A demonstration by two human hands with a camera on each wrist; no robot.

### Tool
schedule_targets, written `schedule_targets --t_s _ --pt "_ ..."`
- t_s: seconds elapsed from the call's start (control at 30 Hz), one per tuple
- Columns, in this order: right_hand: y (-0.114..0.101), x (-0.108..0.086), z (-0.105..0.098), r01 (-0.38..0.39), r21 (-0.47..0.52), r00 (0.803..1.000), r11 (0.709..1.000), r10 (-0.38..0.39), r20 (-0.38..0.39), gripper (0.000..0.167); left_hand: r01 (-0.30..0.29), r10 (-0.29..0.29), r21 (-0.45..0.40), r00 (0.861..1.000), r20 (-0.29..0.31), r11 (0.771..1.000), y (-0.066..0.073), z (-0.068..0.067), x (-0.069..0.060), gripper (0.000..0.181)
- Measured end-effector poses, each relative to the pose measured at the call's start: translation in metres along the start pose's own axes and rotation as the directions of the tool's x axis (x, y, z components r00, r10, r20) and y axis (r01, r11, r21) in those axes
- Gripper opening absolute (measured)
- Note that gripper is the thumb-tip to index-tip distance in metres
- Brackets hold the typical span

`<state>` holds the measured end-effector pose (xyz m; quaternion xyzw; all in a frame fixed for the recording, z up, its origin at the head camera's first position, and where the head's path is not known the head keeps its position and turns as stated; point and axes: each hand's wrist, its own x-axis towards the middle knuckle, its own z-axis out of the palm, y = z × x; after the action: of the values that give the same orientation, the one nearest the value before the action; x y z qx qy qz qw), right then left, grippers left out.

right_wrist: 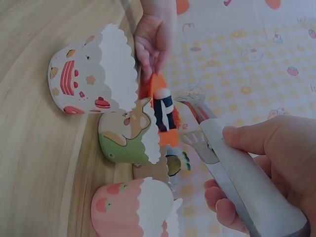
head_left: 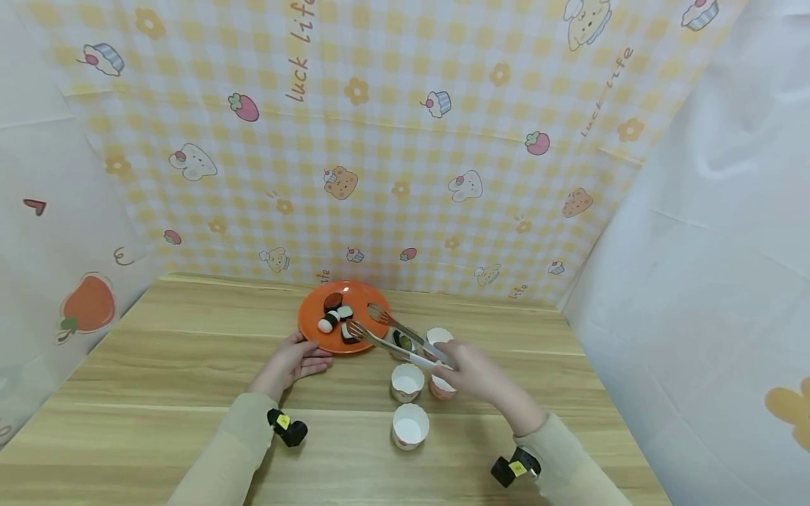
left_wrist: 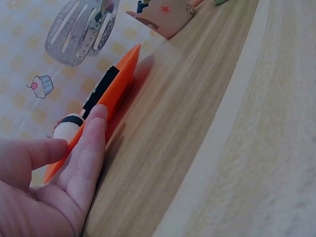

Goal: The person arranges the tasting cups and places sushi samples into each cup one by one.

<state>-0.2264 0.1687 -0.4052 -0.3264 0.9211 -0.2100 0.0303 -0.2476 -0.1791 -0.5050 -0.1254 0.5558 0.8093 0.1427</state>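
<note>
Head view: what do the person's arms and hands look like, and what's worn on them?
The left sleeve and right sleeve are long and pale beige. Each cuff carries a small black device with a yellow tag. The left hand and right hand are gloveless.

Fingers of the left hand mask part of the round orange plate in the left wrist view, whose top edge cuts off the white-handled metal tongs. Under the right hand, the scalloped pink paper cup is partly covered in the head view; left of that hand, the dark piece in the brown paper cup is too small there to identify. Both long beige sleeves, behind the hands, run past the head view's bottom edge.
</note>
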Motion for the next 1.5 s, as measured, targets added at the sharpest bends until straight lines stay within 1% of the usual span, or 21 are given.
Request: schedule_targets --t_s 0.1,0.17,0.4,0.53,0.7,0.8,1.1,1.27,1.33,1.5 --pt "-0.002 0.003 0.002 -0.008 0.002 1.0 1.0 0.008 0.006 0.014 0.011 -0.011 -0.004 1.0 -0.006 1.0 0.0 0.0 0.0 0.04" --pt "-0.003 0.004 0.002 -0.016 0.003 1.0 1.0 0.016 0.009 0.01 0.012 -0.012 -0.004 1.0 0.001 1.0 0.0 0.0 0.0 0.042" --pt "-0.005 0.008 0.005 -0.023 0.013 1.0 1.0 0.022 0.021 0.01 -0.001 0.001 -0.008 1.0 0.013 1.0 0.0 -0.001 -0.001 0.041" --pt "-0.007 0.009 0.007 -0.022 0.0 0.999 1.0 0.022 0.028 0.014 -0.012 0.012 -0.008 1.0 0.021 1.0 0.001 -0.002 -0.001 0.04" --pt "-0.009 0.011 0.008 -0.031 -0.014 0.999 0.999 0.031 0.038 0.032 -0.005 0.005 -0.005 1.0 0.022 1.0 0.001 -0.003 -0.001 0.041" --pt "-0.01 0.012 0.009 -0.043 -0.015 0.998 0.999 0.044 0.045 0.038 -0.003 0.003 -0.003 1.0 0.016 1.0 0.002 -0.003 0.0 0.041" --pt "-0.011 0.017 0.014 -0.071 0.035 0.995 0.997 0.068 0.08 0.035 -0.004 0.005 -0.003 1.0 0.023 1.0 0.002 -0.003 0.0 0.044" --pt "-0.013 0.017 0.017 -0.111 0.125 0.987 0.986 0.094 0.131 0.042 0.002 -0.002 0.003 0.999 0.033 1.0 0.002 -0.002 -0.001 0.047" --pt "-0.013 0.017 0.018 -0.129 0.154 0.983 0.98 0.106 0.151 0.043 0.007 -0.007 0.004 1.0 0.025 1.0 0.002 -0.001 -0.001 0.047" --pt "-0.016 0.017 0.02 -0.126 0.137 0.984 0.982 0.107 0.14 0.042 0.01 -0.01 0.003 1.0 0.014 1.0 0.002 -0.001 -0.002 0.047"
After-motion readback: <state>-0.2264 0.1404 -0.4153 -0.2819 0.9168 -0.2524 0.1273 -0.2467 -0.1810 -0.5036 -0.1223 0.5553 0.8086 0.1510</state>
